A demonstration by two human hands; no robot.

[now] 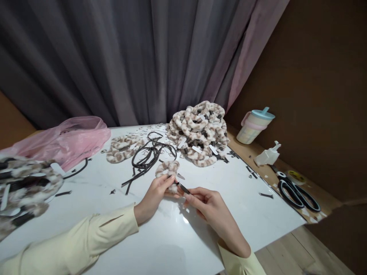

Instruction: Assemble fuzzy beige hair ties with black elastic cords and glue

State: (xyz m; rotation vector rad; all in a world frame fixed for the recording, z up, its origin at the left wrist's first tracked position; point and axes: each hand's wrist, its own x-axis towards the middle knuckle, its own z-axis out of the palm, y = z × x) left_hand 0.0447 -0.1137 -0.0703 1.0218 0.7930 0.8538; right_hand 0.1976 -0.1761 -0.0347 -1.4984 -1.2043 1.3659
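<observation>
Near the middle of the table, my left hand (156,194) is closed on a small fluffy brown-and-white ring (168,167). Fingers hide part of the ring, and a pale tag (180,176) sticks out beside it. Pinched in my right hand (207,206) is a slim dark strip (183,188) that reaches to the ring at my left fingertips; whether it is cord or a tool, I cannot tell. Just beyond lies a loose tangle of dark cord (146,156). Another fluffy ring (124,148) rests to its left.
A heap of fluffy rings (199,131) stands at the back. More rings (31,187) and a pink plastic bag (77,133) are on the left. Along the right edge are a lidded cup (254,126), a white bottle (267,156), scissors (298,195) and cord scraps (266,195).
</observation>
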